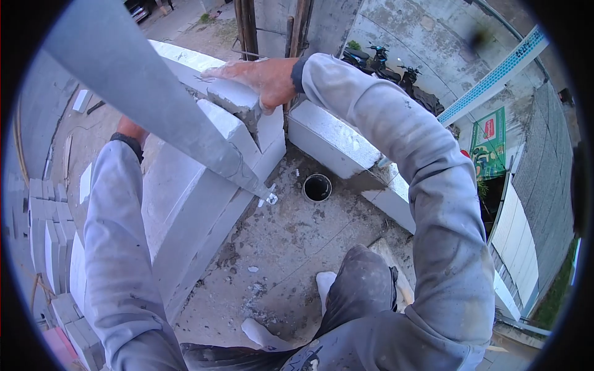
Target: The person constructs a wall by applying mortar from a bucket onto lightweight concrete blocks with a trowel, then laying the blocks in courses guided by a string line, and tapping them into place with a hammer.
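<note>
Outdoors, block (232, 98) under right hand (263, 79)

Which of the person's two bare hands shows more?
The bare right hand, at the top, on the white rectangular blockwork: most of it shows. Only a little of the bare left hand shows, beside the long grey bar.

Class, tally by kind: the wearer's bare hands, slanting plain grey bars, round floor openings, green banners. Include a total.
Bare left hand and right hand: 2
Long grey metal-looking bar: 1
Round white-rimmed floor opening: 1
Green printed banner: 1
Total: 5
</note>
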Tool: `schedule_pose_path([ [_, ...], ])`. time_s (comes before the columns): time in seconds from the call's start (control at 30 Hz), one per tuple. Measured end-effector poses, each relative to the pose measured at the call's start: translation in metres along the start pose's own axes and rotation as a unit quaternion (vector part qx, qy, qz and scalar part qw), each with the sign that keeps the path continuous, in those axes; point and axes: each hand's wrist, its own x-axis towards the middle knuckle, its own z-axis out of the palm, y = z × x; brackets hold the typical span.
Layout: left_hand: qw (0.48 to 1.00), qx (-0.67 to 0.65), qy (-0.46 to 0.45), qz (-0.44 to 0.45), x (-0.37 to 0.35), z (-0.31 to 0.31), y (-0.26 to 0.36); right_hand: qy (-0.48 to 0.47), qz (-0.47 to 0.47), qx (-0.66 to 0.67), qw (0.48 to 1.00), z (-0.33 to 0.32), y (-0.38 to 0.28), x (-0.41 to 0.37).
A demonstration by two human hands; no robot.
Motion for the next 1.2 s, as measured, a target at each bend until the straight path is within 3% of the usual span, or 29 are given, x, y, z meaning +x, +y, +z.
schedule_pose_path([
  [0.03,1.0,0.0,-0.002,0.001,0.004,0.003,0.001,-0.005,-0.007,0.011,1.0,-0.001,-0.001,-0.001],
  [0.1,0.99,0.097,-0.047,-0.095,-0.014,0.03,0.058,-0.009,-0.013,0.024,1.0,0.001,0.001,0.0],
  [0.2,0.992,0.059,-0.074,-0.085,-0.013,0.05,0.068,-0.001,-0.005,-0.041,0.999,0.009,0.011,-0.004],
  [0.27,0.991,0.064,-0.084,-0.079,-0.013,0.058,0.074,0.134,-0.04,-0.024,0.99,0.01,0.017,-0.019],
  [0.3,0.992,0.066,-0.086,-0.071,-0.013,0.059,0.076,0.152,-0.076,0.096,0.981,0.005,0.019,-0.03],
  [0.33,0.991,0.07,-0.092,-0.074,-0.012,0.059,0.076,0.154,-0.073,0.102,0.98,0.01,0.021,-0.035],
  [0.4,0.971,0.197,-0.103,-0.085,-0.011,0.06,0.076,0.287,0.031,0.265,0.92,0.026,0.021,-0.041],
  [0.53,0.985,0.102,-0.084,-0.107,-0.023,0.071,0.079,0.292,0.102,0.437,0.845,0.059,0.011,-0.031],
  [0.63,0.99,0.079,-0.062,-0.098,-0.019,0.07,0.074,0.349,0.14,0.431,0.82,0.077,0.013,-0.018],
  [0.67,0.984,0.137,-0.067,-0.09,-0.016,0.068,0.073,0.37,0.14,0.439,0.807,0.079,0.012,-0.016],
  [0.7,0.975,0.193,-0.072,-0.082,-0.014,0.068,0.072,0.371,0.142,0.44,0.805,0.079,0.012,-0.017],
  [1.03,0.984,0.156,-0.065,-0.055,-0.022,0.069,0.067,0.339,0.149,0.369,0.853,0.078,0.023,-0.018],
  [1.1,0.989,0.144,-0.042,-0.004,-0.023,0.072,0.066,0.346,0.155,0.387,0.84,0.076,0.022,-0.018],
  [1.2,0.989,0.12,-0.071,-0.058,-0.025,0.068,0.073,0.347,0.152,0.367,0.85,0.076,0.022,-0.018],
])
